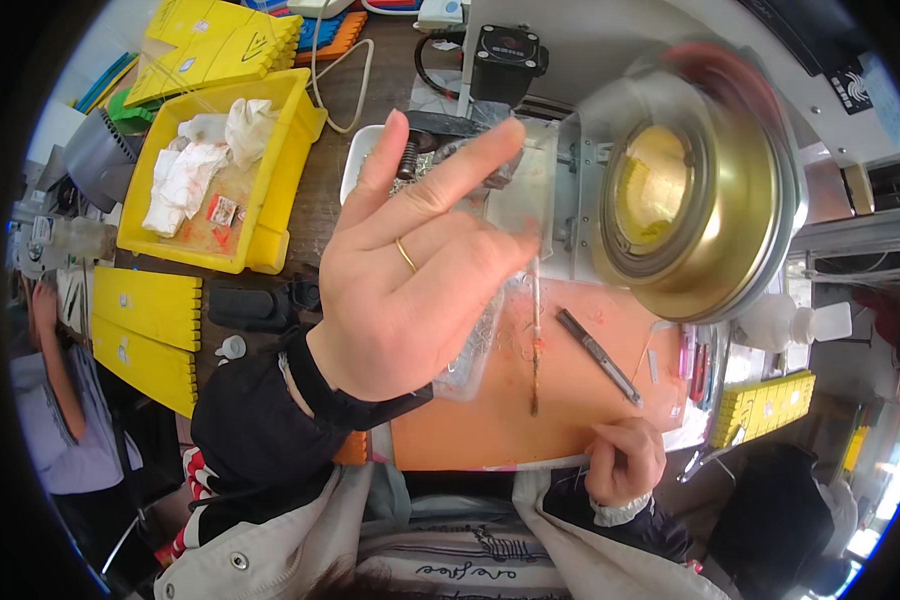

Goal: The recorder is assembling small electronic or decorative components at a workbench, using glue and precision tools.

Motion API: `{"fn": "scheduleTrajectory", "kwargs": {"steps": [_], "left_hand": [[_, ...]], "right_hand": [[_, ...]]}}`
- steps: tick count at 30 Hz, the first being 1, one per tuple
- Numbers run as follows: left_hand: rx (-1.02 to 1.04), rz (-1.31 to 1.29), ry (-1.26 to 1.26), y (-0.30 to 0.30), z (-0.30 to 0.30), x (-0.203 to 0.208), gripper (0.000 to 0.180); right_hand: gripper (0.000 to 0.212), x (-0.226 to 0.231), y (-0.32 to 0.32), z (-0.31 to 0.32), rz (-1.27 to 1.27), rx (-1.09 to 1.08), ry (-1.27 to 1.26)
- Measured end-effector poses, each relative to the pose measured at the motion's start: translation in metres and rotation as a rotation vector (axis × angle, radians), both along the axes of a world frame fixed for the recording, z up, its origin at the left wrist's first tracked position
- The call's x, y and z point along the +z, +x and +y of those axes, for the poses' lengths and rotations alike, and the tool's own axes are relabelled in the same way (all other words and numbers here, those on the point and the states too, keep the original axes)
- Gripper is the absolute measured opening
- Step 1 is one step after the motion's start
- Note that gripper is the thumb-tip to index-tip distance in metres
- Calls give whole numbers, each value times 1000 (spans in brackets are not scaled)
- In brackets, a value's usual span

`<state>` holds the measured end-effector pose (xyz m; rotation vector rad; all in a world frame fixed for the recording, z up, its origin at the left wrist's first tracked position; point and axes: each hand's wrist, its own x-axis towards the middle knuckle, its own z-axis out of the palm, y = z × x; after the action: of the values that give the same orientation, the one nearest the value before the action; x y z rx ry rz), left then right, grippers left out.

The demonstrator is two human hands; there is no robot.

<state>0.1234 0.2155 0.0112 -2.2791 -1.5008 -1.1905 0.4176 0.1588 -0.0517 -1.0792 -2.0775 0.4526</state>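
Note:
My left hand [420, 265] is raised over the workbench, its back toward me and a gold ring on one finger. Two fingers stretch out, while the others come together at the right. A thin stick [537, 345] with a reddish-brown lower end runs down from those fingertips over the orange mat [460, 430]. I cannot tell whether they grip it. Beyond them is a machine with a round, brass-coloured bowl [715, 220], blurred at its rim. My right hand [625, 460] is loosely curled at the mat's front edge, nothing visible in it. A dark pen-like tool [598, 356] lies nearby.
At the left stands a yellow bin [295, 175] with white cloths inside. Yellow notched boards [145, 330] lie beside it. A clear tray [475, 360] is partly under my left hand. A squeeze bottle [778, 322] is at the right. Another person's arm [60, 370] shows at far left.

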Motion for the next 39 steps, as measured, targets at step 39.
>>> {"fn": "scheduleTrajectory", "kwargs": {"steps": [39], "left_hand": [[-11, -60, -21, 3, 0, -2, 13]], "right_hand": [[33, 0, -6, 5, -32, 82, 73]]}}
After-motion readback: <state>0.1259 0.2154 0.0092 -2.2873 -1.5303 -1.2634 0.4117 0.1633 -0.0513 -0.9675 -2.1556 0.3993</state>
